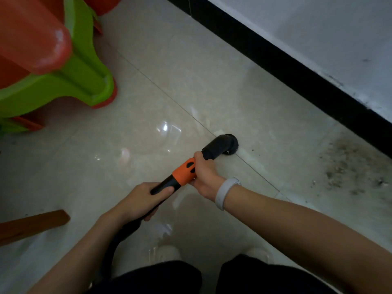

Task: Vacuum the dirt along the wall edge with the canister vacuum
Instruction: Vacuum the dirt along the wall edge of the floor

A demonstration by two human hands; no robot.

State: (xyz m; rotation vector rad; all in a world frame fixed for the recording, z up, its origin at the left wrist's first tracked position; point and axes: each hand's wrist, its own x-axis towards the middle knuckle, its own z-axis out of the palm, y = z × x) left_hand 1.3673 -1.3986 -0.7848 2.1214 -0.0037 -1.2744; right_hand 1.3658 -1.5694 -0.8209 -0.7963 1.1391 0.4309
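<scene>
Beige tile floor (148,60), black brush nozzle (222,145) (orange collar (183,172)) beside dirt (347,166)

Green-and-red plastic stools (63,66) stand left; wooden plank (31,225) lies lower left.

Bare forearms; pale grey wristband (224,193) on right wrist; black trousers (265,279); light shoes (167,252).

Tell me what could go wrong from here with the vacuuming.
The brush nozzle sits away from the dirt patch by the black baseboard, so the dirt may be missed. The right hand grips at the nozzle joint, which could perhaps twist loose. The hose near the feet may snag.
</scene>
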